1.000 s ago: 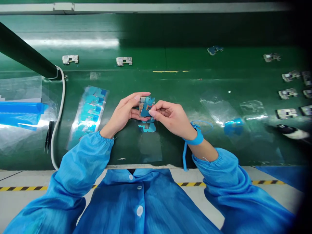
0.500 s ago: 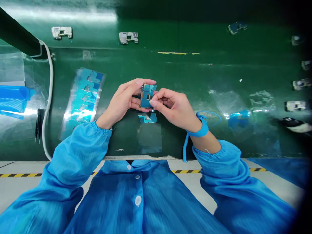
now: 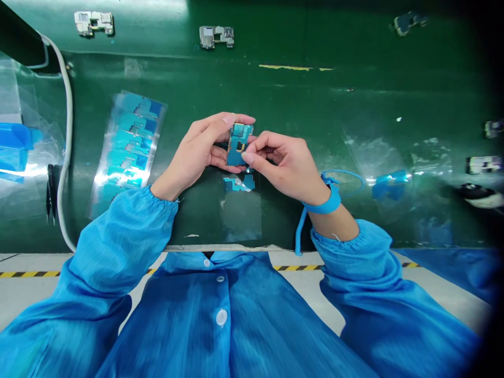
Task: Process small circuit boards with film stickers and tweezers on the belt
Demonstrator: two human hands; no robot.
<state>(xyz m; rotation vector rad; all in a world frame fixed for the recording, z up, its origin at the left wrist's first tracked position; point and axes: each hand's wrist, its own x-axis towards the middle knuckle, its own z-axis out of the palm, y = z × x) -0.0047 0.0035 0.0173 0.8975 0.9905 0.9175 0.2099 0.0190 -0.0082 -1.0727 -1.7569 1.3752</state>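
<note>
A small circuit board (image 3: pixel 237 144) with blue film on its face is held above the green bench. My left hand (image 3: pixel 207 140) grips it by the edges, thumb near its top left corner and fingers behind and below. The thumb and forefinger of my right hand (image 3: pixel 281 163) are pinched at the board's lower right edge; whether they hold film or the board itself is hidden. Just below lies a clear sheet (image 3: pixel 241 215) with one blue cut-out film piece (image 3: pixel 239 182) at its top. A blue wrist strap (image 3: pixel 325 202) with a coiled cord circles my right wrist.
To the left lies a sheet of blue film cut-outs (image 3: pixel 128 152), beside a grey cable (image 3: pixel 67 121) and black tweezers (image 3: pixel 51 194). Circuit boards (image 3: pixel 216 37) lie along the back and right. Clear plastic with a blue scrap (image 3: pixel 389 185) is at right, near a black-and-white object (image 3: pixel 480 195).
The camera view has shifted, so the bench things sit higher in the picture. Both hands keep their hold at the board, which is tilted slightly differently.
</note>
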